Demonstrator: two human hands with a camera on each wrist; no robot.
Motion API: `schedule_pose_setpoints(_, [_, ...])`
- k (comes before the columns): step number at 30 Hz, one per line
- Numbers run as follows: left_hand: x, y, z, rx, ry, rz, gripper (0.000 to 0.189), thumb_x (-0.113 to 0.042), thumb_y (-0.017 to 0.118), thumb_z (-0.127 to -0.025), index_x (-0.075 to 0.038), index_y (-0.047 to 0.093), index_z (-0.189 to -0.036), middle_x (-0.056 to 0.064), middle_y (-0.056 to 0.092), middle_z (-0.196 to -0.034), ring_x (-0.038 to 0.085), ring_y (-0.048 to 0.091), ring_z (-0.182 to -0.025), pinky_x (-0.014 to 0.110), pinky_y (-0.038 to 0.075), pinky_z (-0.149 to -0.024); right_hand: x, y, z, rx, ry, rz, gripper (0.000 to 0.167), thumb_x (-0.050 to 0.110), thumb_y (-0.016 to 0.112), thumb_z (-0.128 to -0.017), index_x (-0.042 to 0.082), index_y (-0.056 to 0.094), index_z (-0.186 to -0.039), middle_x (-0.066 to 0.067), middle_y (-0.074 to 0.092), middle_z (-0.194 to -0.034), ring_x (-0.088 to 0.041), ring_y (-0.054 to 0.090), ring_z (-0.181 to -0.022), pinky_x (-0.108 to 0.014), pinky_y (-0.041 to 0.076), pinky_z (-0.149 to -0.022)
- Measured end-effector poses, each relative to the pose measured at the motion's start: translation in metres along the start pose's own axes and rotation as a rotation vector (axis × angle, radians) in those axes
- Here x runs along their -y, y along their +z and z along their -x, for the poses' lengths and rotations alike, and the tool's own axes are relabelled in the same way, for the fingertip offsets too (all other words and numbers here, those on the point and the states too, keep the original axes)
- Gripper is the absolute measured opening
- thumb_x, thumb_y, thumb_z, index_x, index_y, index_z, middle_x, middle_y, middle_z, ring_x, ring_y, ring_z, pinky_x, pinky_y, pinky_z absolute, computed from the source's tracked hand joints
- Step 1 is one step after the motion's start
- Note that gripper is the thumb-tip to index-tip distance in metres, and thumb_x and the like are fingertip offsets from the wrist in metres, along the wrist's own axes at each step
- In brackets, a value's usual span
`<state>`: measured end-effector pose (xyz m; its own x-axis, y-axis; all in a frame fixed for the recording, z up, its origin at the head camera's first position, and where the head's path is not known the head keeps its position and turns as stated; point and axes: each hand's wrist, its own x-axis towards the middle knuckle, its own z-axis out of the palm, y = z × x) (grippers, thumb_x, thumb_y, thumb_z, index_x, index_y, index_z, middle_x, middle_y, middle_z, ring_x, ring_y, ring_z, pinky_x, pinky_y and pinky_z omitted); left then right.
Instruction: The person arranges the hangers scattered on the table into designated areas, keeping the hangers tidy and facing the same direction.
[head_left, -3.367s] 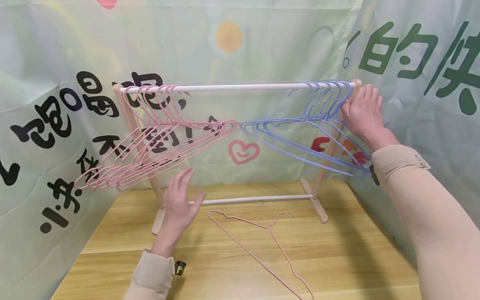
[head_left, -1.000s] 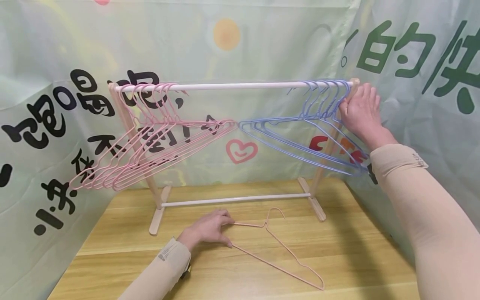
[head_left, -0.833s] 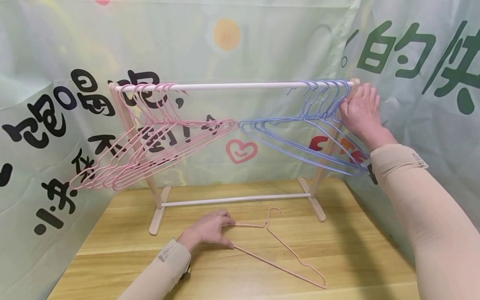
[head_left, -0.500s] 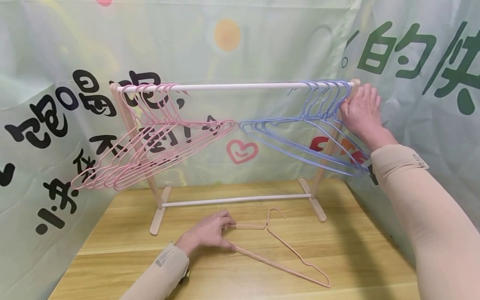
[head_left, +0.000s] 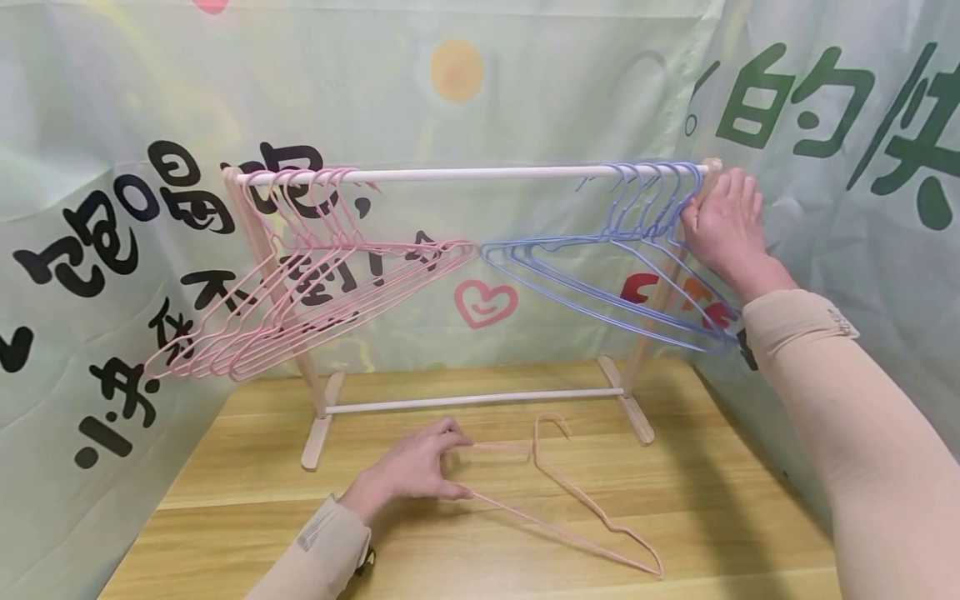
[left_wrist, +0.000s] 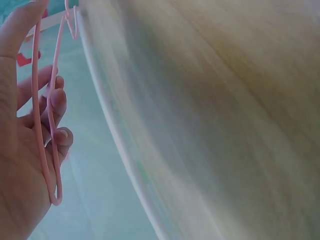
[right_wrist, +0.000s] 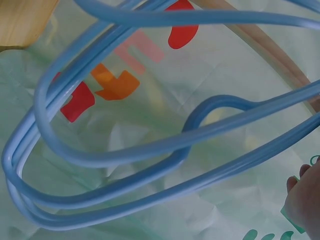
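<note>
In the head view my left hand [head_left: 416, 467] holds one end of a pink clothes hanger [head_left: 570, 542] low over the table, its hook pointing away from me. The left wrist view shows that end of the hanger [left_wrist: 52, 165] lying across the palm, between thumb and curled fingers. My right hand [head_left: 726, 225] grips the top right corner of a small wooden hanging rack [head_left: 480, 173]. Several pink hangers [head_left: 300, 308] hang at the left of its white rod. Several blue hangers [head_left: 600, 250] hang at the right, beside my right hand, and fill the right wrist view.
The rack's wooden feet [head_left: 636, 421] stand on a wood-grain table [head_left: 247, 517], joined by a white lower bar [head_left: 480, 400]. A pale printed cloth [head_left: 525, 83] with lettering closes in the back and both sides.
My left hand has come down from beside the rack and taken hold of the loose pink hanger's left end. The hanger has turned slightly and now looks blurred. My right hand stays put.
</note>
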<state>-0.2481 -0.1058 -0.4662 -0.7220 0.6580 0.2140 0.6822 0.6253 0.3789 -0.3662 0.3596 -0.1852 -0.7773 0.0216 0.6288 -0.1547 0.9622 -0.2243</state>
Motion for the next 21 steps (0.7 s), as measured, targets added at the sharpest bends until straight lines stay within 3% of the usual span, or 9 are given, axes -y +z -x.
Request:
schedule_pose_setpoints(7, [-0.006, -0.016, 0.008, -0.071, -0.059, 0.015, 0.081, -0.056, 0.09, -0.074, -0.015, 0.065, -0.139, -0.01, 0.055, -0.127, 0.011, 0.058, -0.083, 0.028, 0.052, -0.077, 0.0, -0.001, 0.0, 0.002, 0.007, -0.005, 0.036, 0.022, 0.035, -0.1, -0.011, 0.034, -0.113, -0.024, 0.027, -0.104, -0.044, 0.026, -0.101, -0.058, 0.024, -0.09])
schedule_pose_setpoints(11, [-0.01, -0.029, 0.014, -0.153, -0.074, -0.003, 0.079, -0.053, 0.092, -0.072, -0.016, 0.066, -0.137, -0.011, 0.054, -0.128, 0.007, 0.056, -0.087, 0.028, 0.051, -0.076, 0.0, -0.002, -0.001, 0.007, 0.006, -0.009, 0.035, 0.021, 0.035, -0.1, -0.011, 0.034, -0.114, -0.023, 0.027, -0.104, -0.043, 0.026, -0.1, -0.057, 0.024, -0.089])
schedule_pose_setpoints(21, [-0.014, -0.058, 0.026, -0.402, -0.013, -0.099, 0.079, -0.049, 0.098, -0.065, -0.015, 0.071, -0.13, -0.003, 0.06, -0.124, 0.011, 0.06, -0.087, 0.028, 0.052, -0.072, 0.0, -0.001, -0.001, 0.009, -0.004, -0.017, 0.036, 0.022, 0.036, -0.101, -0.011, 0.034, -0.115, -0.024, 0.027, -0.104, -0.044, 0.027, -0.101, -0.058, 0.024, -0.089])
